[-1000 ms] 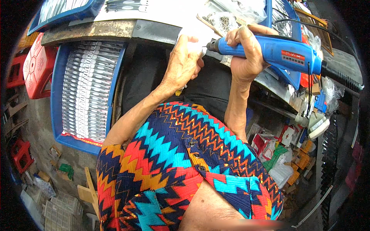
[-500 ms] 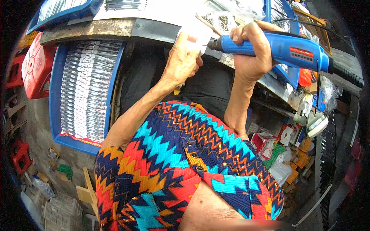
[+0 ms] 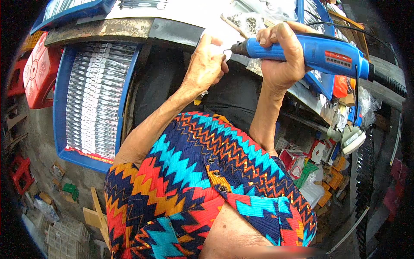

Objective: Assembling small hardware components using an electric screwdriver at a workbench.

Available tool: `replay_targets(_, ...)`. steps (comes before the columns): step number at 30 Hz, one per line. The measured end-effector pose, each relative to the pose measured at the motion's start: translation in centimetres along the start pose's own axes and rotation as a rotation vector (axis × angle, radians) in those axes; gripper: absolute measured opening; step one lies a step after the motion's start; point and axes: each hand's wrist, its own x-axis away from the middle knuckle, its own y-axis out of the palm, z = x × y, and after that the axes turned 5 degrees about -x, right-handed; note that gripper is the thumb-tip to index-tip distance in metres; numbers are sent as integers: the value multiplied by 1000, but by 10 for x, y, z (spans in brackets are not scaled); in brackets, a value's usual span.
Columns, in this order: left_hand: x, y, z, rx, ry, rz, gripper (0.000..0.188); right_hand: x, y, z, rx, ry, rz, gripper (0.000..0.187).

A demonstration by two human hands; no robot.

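A blue power tool (image 3: 321, 51) lies level across the upper right of the frame, its tip pointing at a small white piece (image 3: 227, 55) at upper centre.
The right hand (image 3: 282, 54) is wrapped firmly around the tool's body; the left hand (image 3: 205, 64) has its fingers curled in, pinching the white piece, whose outline is lost in glare. The tool's thin bit ends right by it; whether they touch, I cannot tell. At upper left, a blue tray (image 3: 60, 103) holds rows of silver-and-white pieces (image 3: 92, 99), near a red stool (image 3: 38, 73).
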Motion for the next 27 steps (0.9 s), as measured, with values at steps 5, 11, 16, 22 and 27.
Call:
replay_targets(5, 3, 1, 4, 14, -60, -13, 25, -2, -3, 0, 7, 25, -10, 15)
replay_targets(11, 1, 1, 1, 21, -43, -8, 24, -4, -2, 0, -55, 118, 56, 14)
replay_targets(16, 0, -2, -4, 19, 13, -9, 21, -12, -11, 5, -72, 170, 84, 13)
replay_targets(22, 1, -1, -1, 20, 1, -19, 20, -15, -16, 6, -81, 178, 52, 12)
replay_targets(27, -1, -2, -1, -10, -20, 11, 22, -10, -7, 6, 7, 140, 0, 12)
